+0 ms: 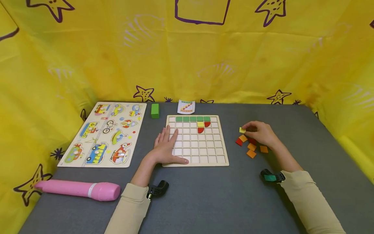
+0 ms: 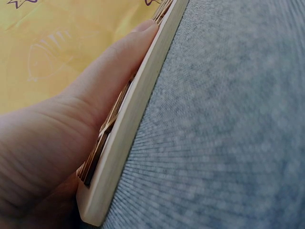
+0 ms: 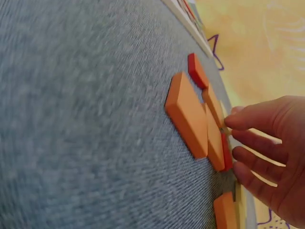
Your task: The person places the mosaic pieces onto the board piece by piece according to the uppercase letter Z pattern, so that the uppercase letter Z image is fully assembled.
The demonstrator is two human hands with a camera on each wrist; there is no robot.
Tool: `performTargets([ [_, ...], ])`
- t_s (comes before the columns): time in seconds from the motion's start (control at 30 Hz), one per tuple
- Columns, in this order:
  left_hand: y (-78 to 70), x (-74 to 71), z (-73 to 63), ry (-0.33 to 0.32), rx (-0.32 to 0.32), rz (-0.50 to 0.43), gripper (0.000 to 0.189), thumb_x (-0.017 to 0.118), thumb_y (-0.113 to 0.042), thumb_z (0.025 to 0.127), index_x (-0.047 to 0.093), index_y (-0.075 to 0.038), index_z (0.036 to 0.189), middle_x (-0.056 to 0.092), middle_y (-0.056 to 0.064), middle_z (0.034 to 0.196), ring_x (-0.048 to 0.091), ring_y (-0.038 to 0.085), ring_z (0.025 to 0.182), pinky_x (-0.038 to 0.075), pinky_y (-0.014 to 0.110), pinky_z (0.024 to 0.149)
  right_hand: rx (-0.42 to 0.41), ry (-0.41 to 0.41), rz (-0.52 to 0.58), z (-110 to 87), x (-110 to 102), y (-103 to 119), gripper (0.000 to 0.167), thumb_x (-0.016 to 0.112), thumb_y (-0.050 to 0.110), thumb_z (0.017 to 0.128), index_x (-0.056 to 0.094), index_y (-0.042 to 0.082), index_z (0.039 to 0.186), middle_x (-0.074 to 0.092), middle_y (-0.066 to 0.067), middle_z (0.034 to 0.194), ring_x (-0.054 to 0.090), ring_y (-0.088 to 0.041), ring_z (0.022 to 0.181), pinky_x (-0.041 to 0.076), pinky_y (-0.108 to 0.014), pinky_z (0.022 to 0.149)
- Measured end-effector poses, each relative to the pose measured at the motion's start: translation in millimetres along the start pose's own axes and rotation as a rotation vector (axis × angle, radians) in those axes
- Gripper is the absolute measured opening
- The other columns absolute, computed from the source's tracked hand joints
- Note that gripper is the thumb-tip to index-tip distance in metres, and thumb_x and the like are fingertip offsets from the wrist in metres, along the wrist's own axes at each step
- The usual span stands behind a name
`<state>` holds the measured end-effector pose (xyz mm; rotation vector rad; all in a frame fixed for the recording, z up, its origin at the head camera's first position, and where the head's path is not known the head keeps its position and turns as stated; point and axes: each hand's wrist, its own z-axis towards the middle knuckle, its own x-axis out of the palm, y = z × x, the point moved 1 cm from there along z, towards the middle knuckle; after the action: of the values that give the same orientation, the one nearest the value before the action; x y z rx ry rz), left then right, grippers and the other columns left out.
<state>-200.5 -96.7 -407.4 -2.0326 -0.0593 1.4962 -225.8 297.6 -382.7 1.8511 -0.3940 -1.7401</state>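
A wooden grid board (image 1: pixel 205 151) lies in the middle of the table. Along its top row sit several green squares (image 1: pixel 193 119); below them are a yellow square (image 1: pixel 200 124) and two red quarter-round pieces (image 1: pixel 200 130). My left hand (image 1: pixel 167 149) rests spread on the board's left side, its thumb (image 2: pixel 112 67) along the near edge. To the right of the board, my right hand (image 1: pixel 261 133) pinches a yellow tile (image 1: pixel 242 130) between thumb and fingertips. Under and beside that hand lie loose orange tiles (image 1: pixel 251 153) and red tiles (image 1: pixel 239 142), some partly hidden.
A small pattern card (image 1: pixel 186 107) lies behind the board, with a green block (image 1: pixel 155 111) to its left. Further left is a vehicle puzzle board (image 1: pixel 100 136). A pink microphone-shaped toy (image 1: pixel 77 190) lies at the front left. Yellow cloth (image 1: pixel 187 55) encloses the table's back and sides.
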Motion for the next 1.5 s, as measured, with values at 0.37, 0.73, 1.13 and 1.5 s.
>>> performTargets([
  [0.37,0.7,0.2,-1.2,0.006,-0.008,-0.007,0.127,0.078,-0.064,0.069,0.005,-0.009,0.157,-0.019,0.018,0.159,-0.018,0.035,0.146,-0.004,0.053,0.115,-0.008,-0.042,-0.005,1.6,7,1,0.023,0.069,0.016,0.092,0.069,0.004,0.112,0.067,-0.018,0.107,0.058,-0.032,0.095,0.045,-0.046,0.083],
  [0.73,0.4,-0.9,1.2,0.011,-0.011,0.017,0.126,0.077,-0.064,0.069,0.005,-0.009,0.157,-0.019,0.018,0.159,-0.019,0.033,0.146,-0.005,0.051,0.115,-0.027,-0.060,0.123,15.9,31,37,0.024,0.073,0.021,0.089,0.070,0.009,0.110,0.069,-0.011,0.104,0.063,-0.027,0.095,0.049,-0.038,0.078],
  [1.13,1.2,-0.6,-0.3,0.016,-0.016,0.000,0.127,0.078,-0.063,0.069,0.004,-0.011,0.157,-0.020,0.018,0.159,-0.019,0.034,0.145,-0.005,0.052,0.115,-0.151,0.003,0.187,41.6,71,88,0.016,0.076,0.015,0.085,0.072,0.008,0.099,0.068,-0.006,0.096,0.059,-0.022,0.088,0.048,-0.036,0.077],
  [1.5,1.3,0.1,0.1,0.013,-0.014,0.011,0.127,0.077,-0.065,0.069,0.004,-0.011,0.157,-0.020,0.017,0.159,-0.019,0.034,0.145,-0.006,0.051,0.115,-0.318,0.049,0.138,55.9,91,116,0.011,0.074,0.009,0.085,0.072,0.006,0.095,0.067,-0.004,0.089,0.058,-0.020,0.083,0.049,-0.036,0.078],
])
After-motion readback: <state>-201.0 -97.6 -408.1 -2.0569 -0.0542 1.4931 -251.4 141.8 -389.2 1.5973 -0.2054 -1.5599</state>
